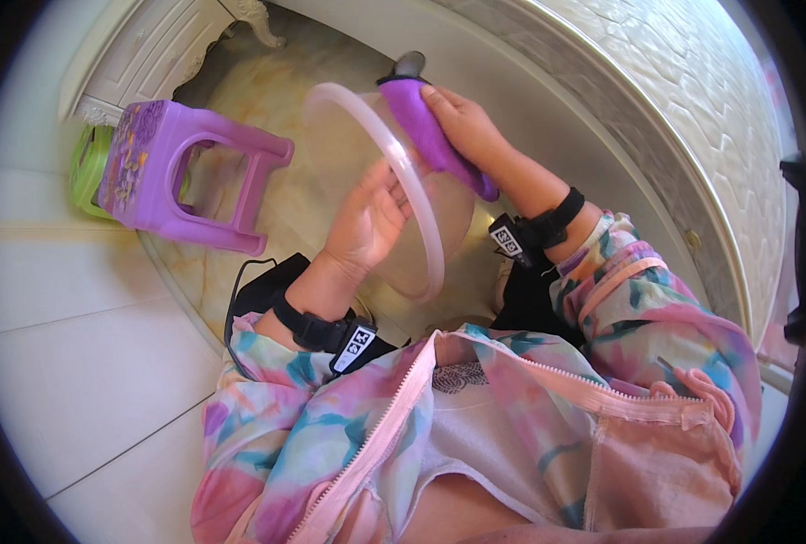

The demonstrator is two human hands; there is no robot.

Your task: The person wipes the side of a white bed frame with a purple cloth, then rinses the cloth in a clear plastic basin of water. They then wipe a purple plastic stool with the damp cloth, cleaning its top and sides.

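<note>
A translucent pinkish plastic basin [424, 197] is tilted on its side in front of me, its thick rim turned towards the left. My left hand [367, 217] reaches in at the rim, palm up, with its fingertips partly hidden behind the rim; whether it supports the basin is not clear. My right hand [467, 129] grips a purple cloth item [413, 115] with a black edge at the basin's upper right side. A dark grey rounded piece [410, 64] sticks out of the cloth item's top end.
On the left a purple plastic stool [192, 177] lies on its side against a green plastic object [88, 173]. A white carved cabinet [151, 58] stands at the upper left. The quilted side of a mattress or bed [688, 88] curves along the right. Marbled and white tiles cover the floor.
</note>
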